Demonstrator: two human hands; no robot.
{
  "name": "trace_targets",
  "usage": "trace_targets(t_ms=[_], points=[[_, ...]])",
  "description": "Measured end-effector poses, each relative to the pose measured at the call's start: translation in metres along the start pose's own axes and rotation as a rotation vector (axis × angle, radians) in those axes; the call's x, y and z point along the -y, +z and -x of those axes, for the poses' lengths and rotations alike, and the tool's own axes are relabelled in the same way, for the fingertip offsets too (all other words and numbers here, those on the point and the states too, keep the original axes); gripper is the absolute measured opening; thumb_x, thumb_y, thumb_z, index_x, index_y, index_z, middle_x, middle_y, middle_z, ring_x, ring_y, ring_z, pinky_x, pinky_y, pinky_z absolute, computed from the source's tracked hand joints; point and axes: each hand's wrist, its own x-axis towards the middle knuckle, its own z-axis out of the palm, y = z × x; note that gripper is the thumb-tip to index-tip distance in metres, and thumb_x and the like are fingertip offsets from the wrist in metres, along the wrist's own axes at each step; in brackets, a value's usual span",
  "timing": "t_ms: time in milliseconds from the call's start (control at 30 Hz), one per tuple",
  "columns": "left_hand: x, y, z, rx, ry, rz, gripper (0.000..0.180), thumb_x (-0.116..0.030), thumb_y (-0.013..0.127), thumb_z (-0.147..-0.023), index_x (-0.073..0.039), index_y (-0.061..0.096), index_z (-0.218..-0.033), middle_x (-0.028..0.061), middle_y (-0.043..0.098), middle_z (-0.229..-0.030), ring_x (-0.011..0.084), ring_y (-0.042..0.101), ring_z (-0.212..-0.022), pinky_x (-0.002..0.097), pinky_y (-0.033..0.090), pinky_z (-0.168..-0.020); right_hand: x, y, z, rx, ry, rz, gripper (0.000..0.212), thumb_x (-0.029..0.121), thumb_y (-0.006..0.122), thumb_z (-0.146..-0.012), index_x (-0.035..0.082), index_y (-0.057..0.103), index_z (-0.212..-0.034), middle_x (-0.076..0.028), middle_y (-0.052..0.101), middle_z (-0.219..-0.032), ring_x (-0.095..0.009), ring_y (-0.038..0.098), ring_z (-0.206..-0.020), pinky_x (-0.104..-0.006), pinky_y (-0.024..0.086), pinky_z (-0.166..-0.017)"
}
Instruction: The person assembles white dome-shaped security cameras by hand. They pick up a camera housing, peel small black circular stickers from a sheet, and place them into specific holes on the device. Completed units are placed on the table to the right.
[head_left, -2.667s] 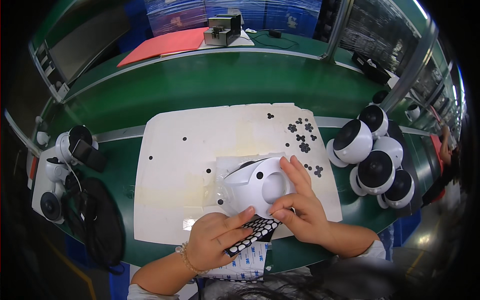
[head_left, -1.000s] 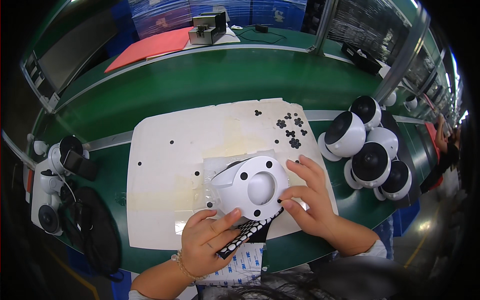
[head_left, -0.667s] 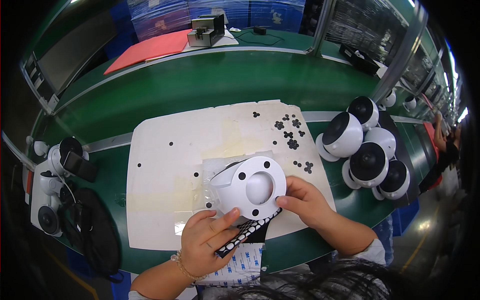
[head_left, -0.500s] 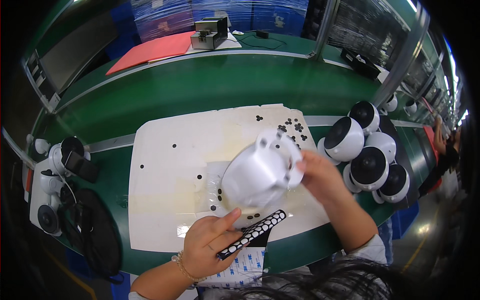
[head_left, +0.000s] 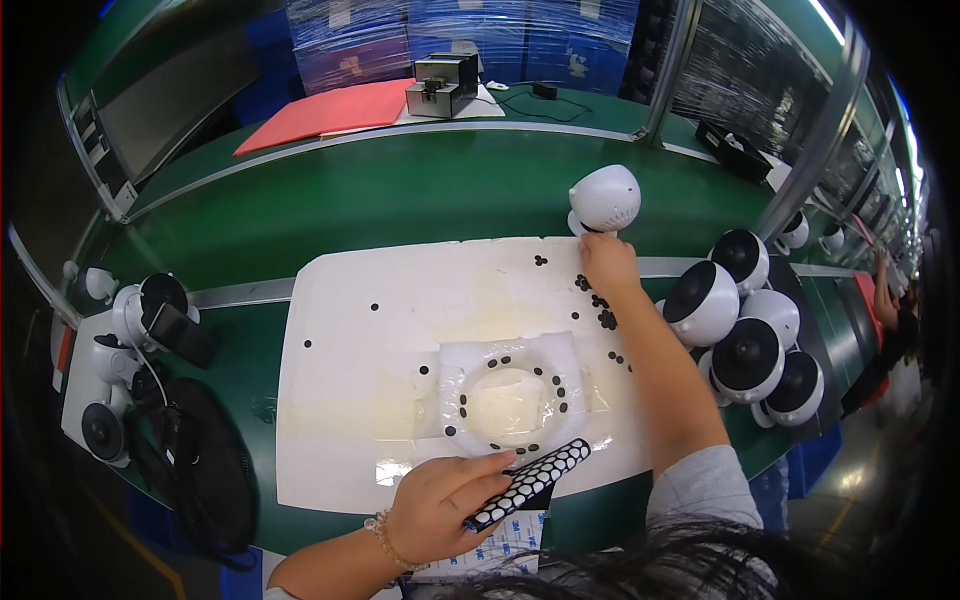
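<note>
My right hand (head_left: pixel 610 262) reaches to the far edge of the white board, closed at the base of a white ball-shaped camera (head_left: pixel 606 198) that stands on the green bench; its fingertips are partly hidden. A curled black sticker sheet with white oval holes (head_left: pixel 532 484) is gripped in my left hand (head_left: pixel 440 508) near the board's front edge. Just beyond that hand lies a white foam pad (head_left: pixel 462 358) with a round recess, taped to the board. Several small black pads (head_left: pixel 539 372) sit around the recess.
Several white cameras with black faces (head_left: pixel 745 350) cluster at the right. More devices (head_left: pixel 110 385) and a black bag (head_left: pixel 205 455) lie at the left. Small black pads (head_left: pixel 606 319) are scattered on the board (head_left: pixel 340 400). A metal fixture (head_left: pixel 440 88) stands behind.
My right hand has carried the white camera from above the foam pad to the bench beyond the board, turning it upright. The foam recess is now uncovered. My left hand keeps the sheet.
</note>
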Motion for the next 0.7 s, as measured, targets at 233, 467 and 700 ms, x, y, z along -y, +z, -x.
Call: trace_targets(t_ms=[233,467,700], points=[[-0.004,-0.002,-0.005,0.031,-0.068,0.035,0.042,-0.009,0.072,-0.056,-0.004,0.057,-0.096,0.0059,0.055,-0.111,0.0208,0.056,-0.072,0.029,0.047,-0.059,0.005,-0.054,0.137,0.097,-0.039,-0.139,0.052,0.03,0.051,-0.082,-0.004,0.04,-0.12,-0.024,0.039,-0.125,-0.036,0.033,-0.12,-0.0443,0.021,-0.099],[-0.008,0.0,-0.008,0.098,-0.064,0.083,0.047,-0.005,0.069,-0.056,-0.007,0.056,-0.101,0.0065,0.058,-0.101,0.0241,0.056,-0.077,0.0318,0.047,-0.065,-0.031,-0.097,0.169,0.012,0.102,-0.124,0.041,0.022,0.059,-0.077,0.001,0.048,-0.111,-0.019,0.047,-0.111,-0.033,0.041,-0.108,-0.0391,0.032,-0.09],[-0.007,-0.006,0.003,0.178,-0.023,0.134,0.041,-0.004,0.068,-0.057,-0.005,0.059,-0.096,0.0089,0.061,-0.087,0.0253,0.058,-0.076,0.0333,0.047,-0.067,0.03,-0.142,0.137,-0.137,0.03,-0.599,0.018,0.016,0.058,-0.082,0.0,0.055,-0.091,-0.006,0.057,-0.073,-0.019,0.055,-0.062,-0.0262,0.043,-0.057]])
